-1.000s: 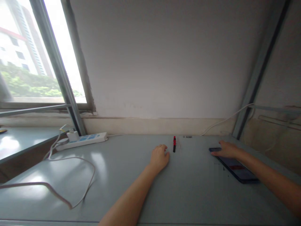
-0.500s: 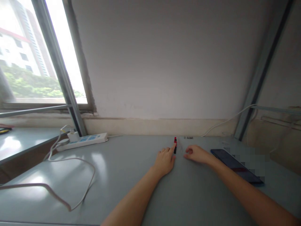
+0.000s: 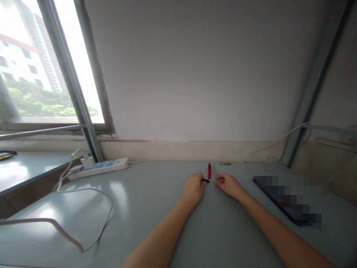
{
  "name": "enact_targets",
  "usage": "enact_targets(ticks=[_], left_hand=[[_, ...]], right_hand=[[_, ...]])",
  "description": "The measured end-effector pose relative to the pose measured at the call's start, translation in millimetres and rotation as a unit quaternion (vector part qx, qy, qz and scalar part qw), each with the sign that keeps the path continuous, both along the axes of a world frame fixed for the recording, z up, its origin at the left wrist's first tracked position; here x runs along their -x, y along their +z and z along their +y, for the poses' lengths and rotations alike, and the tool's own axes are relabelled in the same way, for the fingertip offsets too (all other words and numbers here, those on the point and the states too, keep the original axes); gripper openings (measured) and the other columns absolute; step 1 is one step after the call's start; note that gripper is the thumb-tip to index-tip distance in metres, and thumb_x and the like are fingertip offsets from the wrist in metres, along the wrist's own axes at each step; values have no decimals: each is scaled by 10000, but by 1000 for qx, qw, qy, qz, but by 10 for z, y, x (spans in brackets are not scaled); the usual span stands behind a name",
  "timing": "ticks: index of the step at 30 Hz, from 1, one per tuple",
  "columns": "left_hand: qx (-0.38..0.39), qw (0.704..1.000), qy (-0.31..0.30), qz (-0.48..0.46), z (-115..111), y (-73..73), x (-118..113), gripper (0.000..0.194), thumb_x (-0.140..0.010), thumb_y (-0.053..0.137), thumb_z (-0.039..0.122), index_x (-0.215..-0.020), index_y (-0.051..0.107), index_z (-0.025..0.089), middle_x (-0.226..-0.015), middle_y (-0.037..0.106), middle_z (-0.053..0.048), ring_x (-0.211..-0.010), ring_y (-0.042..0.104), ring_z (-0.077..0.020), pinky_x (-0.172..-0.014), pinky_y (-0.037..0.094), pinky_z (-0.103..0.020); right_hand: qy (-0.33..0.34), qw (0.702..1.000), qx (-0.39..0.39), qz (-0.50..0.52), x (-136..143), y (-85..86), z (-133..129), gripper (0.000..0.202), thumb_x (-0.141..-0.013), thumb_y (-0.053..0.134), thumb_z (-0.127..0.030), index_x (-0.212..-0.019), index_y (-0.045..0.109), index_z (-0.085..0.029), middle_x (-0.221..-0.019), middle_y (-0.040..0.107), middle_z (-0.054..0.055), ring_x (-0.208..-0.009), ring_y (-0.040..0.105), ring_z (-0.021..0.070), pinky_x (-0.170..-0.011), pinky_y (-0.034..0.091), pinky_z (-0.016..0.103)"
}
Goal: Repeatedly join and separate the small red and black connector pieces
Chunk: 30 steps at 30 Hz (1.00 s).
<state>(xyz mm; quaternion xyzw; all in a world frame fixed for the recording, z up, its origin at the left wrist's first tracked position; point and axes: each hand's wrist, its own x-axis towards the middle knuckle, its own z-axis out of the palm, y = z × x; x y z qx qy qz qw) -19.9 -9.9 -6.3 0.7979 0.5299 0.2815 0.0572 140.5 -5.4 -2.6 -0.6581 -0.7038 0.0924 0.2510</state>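
Near the middle of the grey table (image 3: pixel 156 208), my left hand (image 3: pixel 194 188) is closed on a small black object (image 3: pixel 205 180) that sticks out to the right of its fingertips. A short red item with a black band (image 3: pixel 209 171) lies just beyond it on the tabletop. To the right, my right hand (image 3: pixel 228 184) has its fingers curled, thumb and fingertips near some thin clear pieces (image 3: pixel 214 170). Whether it holds anything is too small to tell. Several tiny dark pieces (image 3: pixel 227 163) lie in a row near the wall.
A dark tablet-like device (image 3: pixel 281 203), partly pixelated, lies right of my right forearm. A white power strip (image 3: pixel 103 167) with plugs stands at the back left. Its cable (image 3: pixel 107 219) loops over the left of the table. Metal posts rise on both sides.
My left hand has drawn back from pointing at the red and black item and now grips a black piece, turned sideways, apart from the red one. My right hand has moved slightly left.
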Motion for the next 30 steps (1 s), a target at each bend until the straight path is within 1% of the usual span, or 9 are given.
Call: enact_targets(ticks=[5,9,12,18,23,30], left_hand=[[20,993,10,-117,32,-31,7,77,-757,502,201,-794,563,175,-790,627,-24,-724,557,-134,-676,411,-247],[11,977,-1,-213,-25,20,2,55,-737,525,200,-758,563,166,-737,622,-2,-651,544,-106,-639,414,-229],[10,967,-20,-254,-79,72,-4,44,-724,534,181,-741,563,154,-725,619,1,-639,539,-95,-634,413,-220],[21,960,-30,-276,-118,120,-11,42,-708,551,168,-736,570,143,-716,616,2,-640,537,-90,-626,411,-212],[23,958,-41,-281,-118,117,-13,38,-705,556,166,-735,570,147,-715,619,5,-650,546,-91,-636,416,-213],[6,957,-55,-285,-126,101,-32,36,-699,555,162,-732,568,153,-695,615,8,-647,548,-96,-634,423,-217]], right_hand=[[5,1000,-22,-3,10,-20,-26,172,-730,511,-236,-822,625,-145,-764,648,67,-715,587,167,-661,407,251],[22,998,-40,-43,40,0,-100,155,-755,470,-203,-820,602,-154,-818,652,73,-778,589,177,-685,401,251],[20,996,-43,-73,68,15,-150,162,-773,443,-190,-848,582,-158,-863,650,81,-812,589,185,-701,395,256],[28,995,-44,-91,87,32,-166,165,-785,416,-170,-849,567,-160,-868,647,81,-815,589,190,-687,384,252],[25,992,-51,-110,95,50,-192,168,-791,400,-158,-821,565,-164,-857,644,80,-814,586,194,-686,377,253],[20,986,-64,-151,132,48,-228,203,-816,370,-156,-877,563,-159,-902,626,87,-857,575,188,-702,372,250]])
